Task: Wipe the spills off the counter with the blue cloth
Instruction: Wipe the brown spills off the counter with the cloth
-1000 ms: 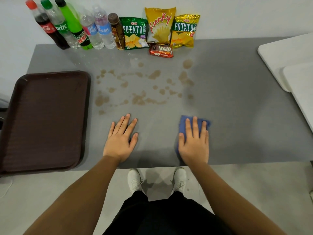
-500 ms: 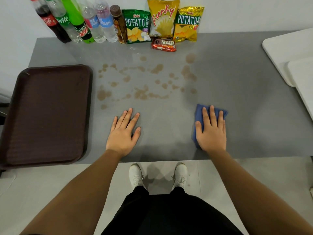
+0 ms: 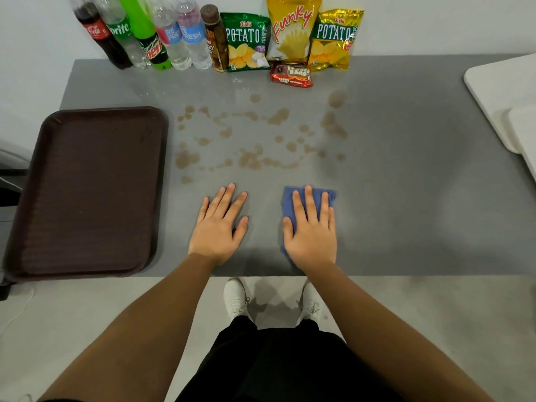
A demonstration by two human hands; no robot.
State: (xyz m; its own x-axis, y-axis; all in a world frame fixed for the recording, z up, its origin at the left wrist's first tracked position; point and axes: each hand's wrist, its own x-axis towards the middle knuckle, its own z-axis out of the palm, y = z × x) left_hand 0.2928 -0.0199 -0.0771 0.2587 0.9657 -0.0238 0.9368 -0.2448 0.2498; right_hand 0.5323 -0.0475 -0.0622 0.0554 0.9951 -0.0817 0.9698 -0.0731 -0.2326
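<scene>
Brown spills (image 3: 252, 159) are scattered in several patches over the middle of the grey counter (image 3: 406, 175). The folded blue cloth (image 3: 288, 200) lies near the front edge, just below the spills. My right hand (image 3: 311, 236) presses flat on top of it, fingers spread, and covers most of it. My left hand (image 3: 217, 233) rests flat and open on the bare counter to the left of the cloth, holding nothing. Neither hand touches the spills.
A dark brown tray (image 3: 87, 192) lies at the left and overhangs the front edge. Several drink bottles (image 3: 162, 33) and snack bags (image 3: 293, 33) line the back wall, with a small red packet (image 3: 291, 75) in front. White boards (image 3: 504, 91) sit at the right.
My right hand slid the blue cloth to the right, then back left, closer to my left hand. The left hand stayed flat in place. The view shifted slightly.
</scene>
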